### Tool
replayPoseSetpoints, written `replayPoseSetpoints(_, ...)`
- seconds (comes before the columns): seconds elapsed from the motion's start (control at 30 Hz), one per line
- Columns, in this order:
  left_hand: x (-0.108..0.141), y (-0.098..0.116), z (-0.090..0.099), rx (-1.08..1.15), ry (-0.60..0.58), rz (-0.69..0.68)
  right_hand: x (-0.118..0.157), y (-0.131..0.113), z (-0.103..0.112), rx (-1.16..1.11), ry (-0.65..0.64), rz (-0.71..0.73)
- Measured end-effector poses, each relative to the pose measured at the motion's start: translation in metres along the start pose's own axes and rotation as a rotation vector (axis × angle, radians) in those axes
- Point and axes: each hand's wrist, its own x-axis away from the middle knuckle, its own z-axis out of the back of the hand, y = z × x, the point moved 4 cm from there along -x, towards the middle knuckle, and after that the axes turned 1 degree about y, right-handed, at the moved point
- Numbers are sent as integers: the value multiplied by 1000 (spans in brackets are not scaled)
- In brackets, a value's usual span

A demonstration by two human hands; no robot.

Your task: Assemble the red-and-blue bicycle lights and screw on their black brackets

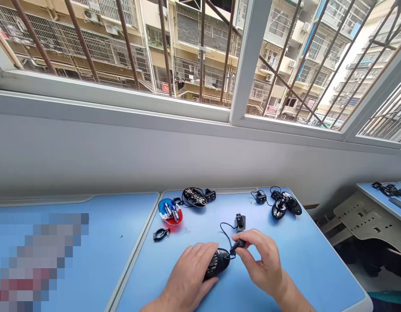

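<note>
My left hand point(192, 273) is wrapped around a black oval device point(224, 260), whose left part is hidden under the fingers. Just to its right, my right hand point(265, 260) pinches a small black piece point(241, 243) between thumb and index finger, beside the device's end. A thin black cable point(224, 226) loops from there up to a black bracket-like block point(240, 221) on the table. Left of these lies a black ring clamp point(160, 234). Behind it sits a blue and red oval shell point(170, 211) with batteries on it.
Farther back on the blue table point(200, 225) lie a patterned oval device point(194, 197) and a black button box point(210, 195). Several similar black oval parts point(279, 209) sit at the back right, near a small black block point(260, 197). A barred window point(200, 56) is above.
</note>
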Motion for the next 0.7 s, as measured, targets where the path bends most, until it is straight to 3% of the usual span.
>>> replayPoseSetpoints(0.27, 0, 8, 9, -71, 17, 9, -4, -2, -1, -9, 37, 45)
replayPoseSetpoints(0.47, 2, 3, 2, -30, 5, -5, -2, 4, -1, 99, 141, -25)
replayPoseSetpoints(0.7, 4, 0, -3, -16, -28, 14, 0, 4, -3, 39, 137, -26)
